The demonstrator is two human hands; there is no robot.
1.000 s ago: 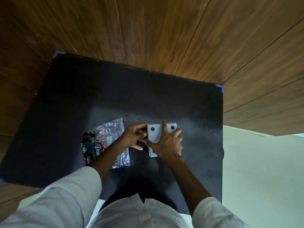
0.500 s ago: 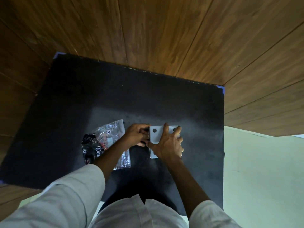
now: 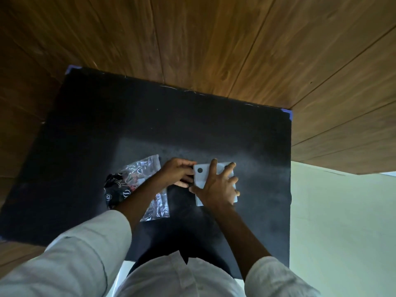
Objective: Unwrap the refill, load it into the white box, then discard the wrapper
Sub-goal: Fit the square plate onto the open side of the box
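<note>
A black mat (image 3: 150, 125) fills the middle of the frame, with wooden boards (image 3: 192, 39) above it and a pale floor (image 3: 342, 221) at the lower right. The white box (image 3: 201, 179) lies flat on the mat, a little right of the centre. One dark round spot shows near its upper left corner.

The right hand (image 3: 216, 185) lies on top of the box with its fingers spread wide, palm down; it presses on the box and does not close around it. The index finger points toward the upper edge of the box, and the other fingers reach over its right side.

The left hand (image 3: 177, 172) is at the left edge of the box, touching it. Its fingers are curled toward that edge, but it cannot be told if they pinch something there, because the fingertips are partly hidden.

The wrapper (image 3: 139, 174) lies on the mat left of the centre, under the left forearm. It is crumpled clear plastic with a black printed part at its left. The refill itself cannot be seen clearly.

White sleeves (image 3: 85, 254) fill the bottom of the frame.
</note>
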